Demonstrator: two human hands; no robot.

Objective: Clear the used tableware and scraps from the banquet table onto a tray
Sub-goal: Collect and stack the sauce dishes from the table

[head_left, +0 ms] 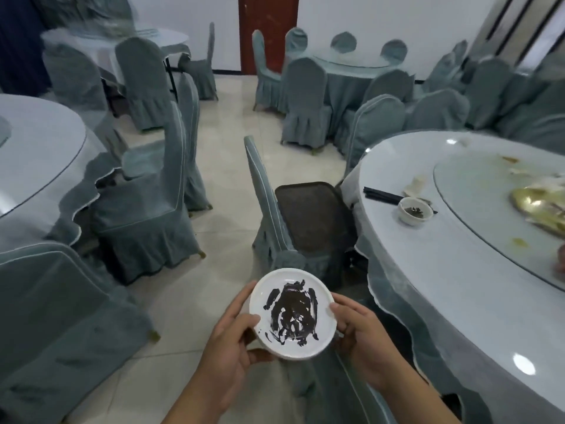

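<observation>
A small white plate [292, 313] smeared with dark sauce is held over the floor, low in the middle of the view. My left hand [227, 341] grips its left rim with the thumb on top. My right hand [357, 328] holds its right rim. Beyond the plate, a dark empty tray [312, 215] lies on the seat of a covered chair. On the banquet table [458, 270] at the right stand a white cup [414, 211] with dark dregs, black chopsticks [382, 194], crumpled napkins [415, 183] and a gold platter [544, 206] with scraps.
A glass turntable [477, 191] tops the banquet table. The chair [269, 215] bearing the tray stands between me and the table's left edge. More covered chairs [146, 209] and round tables [33, 148] fill the left and the back; tiled floor runs between them.
</observation>
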